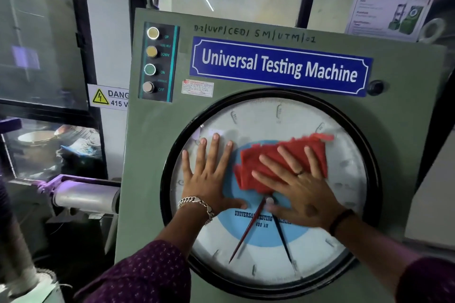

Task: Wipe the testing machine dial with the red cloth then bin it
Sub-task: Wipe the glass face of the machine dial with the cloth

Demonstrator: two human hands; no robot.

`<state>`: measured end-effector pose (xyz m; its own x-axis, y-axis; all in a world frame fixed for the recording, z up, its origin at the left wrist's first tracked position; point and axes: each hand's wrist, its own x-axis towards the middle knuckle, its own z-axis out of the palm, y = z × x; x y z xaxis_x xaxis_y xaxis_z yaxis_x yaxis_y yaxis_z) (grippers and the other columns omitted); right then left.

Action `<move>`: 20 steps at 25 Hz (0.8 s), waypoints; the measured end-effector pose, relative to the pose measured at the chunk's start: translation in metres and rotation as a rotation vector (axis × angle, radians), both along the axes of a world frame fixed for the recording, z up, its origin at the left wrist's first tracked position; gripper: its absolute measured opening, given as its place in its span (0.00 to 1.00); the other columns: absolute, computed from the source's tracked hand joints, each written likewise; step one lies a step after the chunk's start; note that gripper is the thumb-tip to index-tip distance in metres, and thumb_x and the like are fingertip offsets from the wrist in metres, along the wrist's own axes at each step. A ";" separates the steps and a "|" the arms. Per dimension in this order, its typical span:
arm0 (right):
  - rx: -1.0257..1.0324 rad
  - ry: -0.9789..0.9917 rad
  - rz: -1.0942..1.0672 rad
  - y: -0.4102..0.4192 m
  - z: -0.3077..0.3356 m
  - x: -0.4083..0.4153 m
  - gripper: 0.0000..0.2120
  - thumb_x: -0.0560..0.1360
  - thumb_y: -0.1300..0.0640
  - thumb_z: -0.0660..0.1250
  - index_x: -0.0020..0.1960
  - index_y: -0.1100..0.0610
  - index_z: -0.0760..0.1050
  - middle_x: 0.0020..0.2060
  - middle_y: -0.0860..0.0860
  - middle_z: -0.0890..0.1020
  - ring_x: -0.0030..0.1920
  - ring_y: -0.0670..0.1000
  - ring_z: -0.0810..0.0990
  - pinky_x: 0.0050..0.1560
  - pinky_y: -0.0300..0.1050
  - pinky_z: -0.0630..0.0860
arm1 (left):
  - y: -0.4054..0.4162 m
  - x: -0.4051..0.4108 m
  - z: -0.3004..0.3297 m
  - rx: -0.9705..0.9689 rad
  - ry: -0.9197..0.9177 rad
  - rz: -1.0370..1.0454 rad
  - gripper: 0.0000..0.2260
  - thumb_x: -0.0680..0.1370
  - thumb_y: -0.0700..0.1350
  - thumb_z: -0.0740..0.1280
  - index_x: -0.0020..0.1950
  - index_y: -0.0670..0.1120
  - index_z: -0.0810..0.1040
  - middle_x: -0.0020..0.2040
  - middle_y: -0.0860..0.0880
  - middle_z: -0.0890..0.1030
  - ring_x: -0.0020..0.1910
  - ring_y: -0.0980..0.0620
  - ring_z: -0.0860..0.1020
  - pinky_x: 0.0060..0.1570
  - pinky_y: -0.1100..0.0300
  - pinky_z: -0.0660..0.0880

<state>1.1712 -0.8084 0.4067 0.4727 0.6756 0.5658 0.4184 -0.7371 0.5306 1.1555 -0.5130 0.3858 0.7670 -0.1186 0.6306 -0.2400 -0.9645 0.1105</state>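
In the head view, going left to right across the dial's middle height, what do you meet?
Metal cylinder → dial's black rim → left hand flat on the glass → red cloth → right hand pressing the cloth.

Crumpled red cloth [275,162] pressed flat on the round black-rimmed glass dial [268,248], above its hub.

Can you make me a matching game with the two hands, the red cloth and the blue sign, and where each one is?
Things:
1. left hand
2. right hand
3. red cloth
4. blue sign

Places:
A. above the dial, on the green panel
B. flat on the bare glass, holding nothing
C. pressed against the dial under a hand
D. spread on top of the cloth

Pairs: 1-B, 2-D, 3-C, 4-A
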 end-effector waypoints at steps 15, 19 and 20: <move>0.284 -0.051 -0.214 -0.035 0.002 -0.013 0.38 0.82 0.25 0.56 0.89 0.31 0.52 0.92 0.41 0.51 0.92 0.59 0.49 0.84 0.81 0.46 | 0.001 0.004 -0.001 0.018 -0.001 0.003 0.72 0.55 0.89 0.62 0.90 0.55 0.43 0.90 0.45 0.37 0.88 0.38 0.38 0.79 0.28 0.30; 0.439 0.023 -0.161 0.033 0.036 -0.008 0.34 0.82 0.39 0.63 0.87 0.31 0.61 0.91 0.41 0.57 0.91 0.61 0.55 0.84 0.75 0.44 | 0.001 -0.001 0.004 0.024 0.048 -0.001 0.72 0.56 0.88 0.63 0.90 0.55 0.40 0.89 0.45 0.36 0.87 0.37 0.35 0.77 0.30 0.26; 0.387 0.054 -0.131 0.038 0.036 -0.016 0.35 0.79 0.46 0.66 0.84 0.31 0.66 0.90 0.40 0.61 0.88 0.61 0.60 0.83 0.74 0.51 | -0.001 -0.005 0.008 0.028 0.079 0.001 0.73 0.56 0.87 0.66 0.89 0.55 0.37 0.89 0.45 0.33 0.86 0.38 0.33 0.77 0.29 0.26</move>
